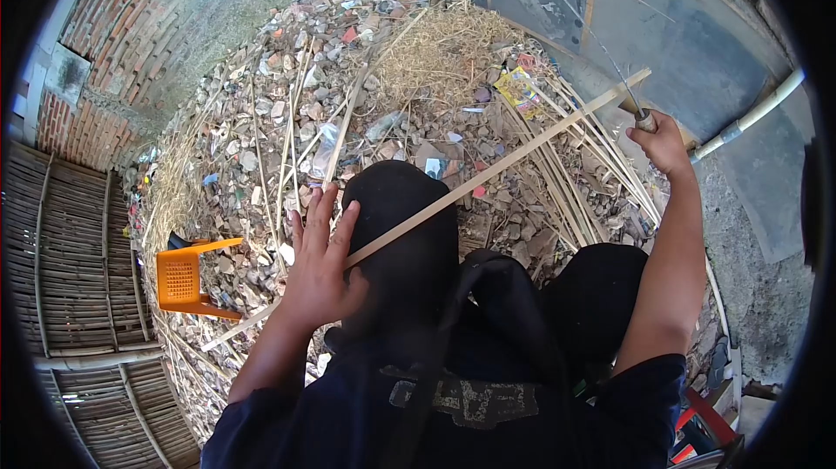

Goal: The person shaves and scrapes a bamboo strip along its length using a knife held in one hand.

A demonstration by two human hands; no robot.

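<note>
A long, pale bamboo strip (488, 175) runs diagonally across my lap, from the lower left up to the right. Over its lower part lies my left hand (320, 264), fingers spread and pointing up, the palm against the strip or just above it. My right hand (659, 140) is wrapped round the handle (645, 121) of a knife with a long, thin blade (612, 61). The blade points up and left, and crosses the strip close to its upper right end.
Stones and litter (252, 164) cover the ground, with more bamboo strips (557, 182) and a heap of dry shavings (440, 55). An orange plastic chair (179, 282) lies at the left. Brick wall (131, 42), bamboo panel (74, 251) and grey sheets (662, 25) stand around; a pipe (753, 114) is at the right.
</note>
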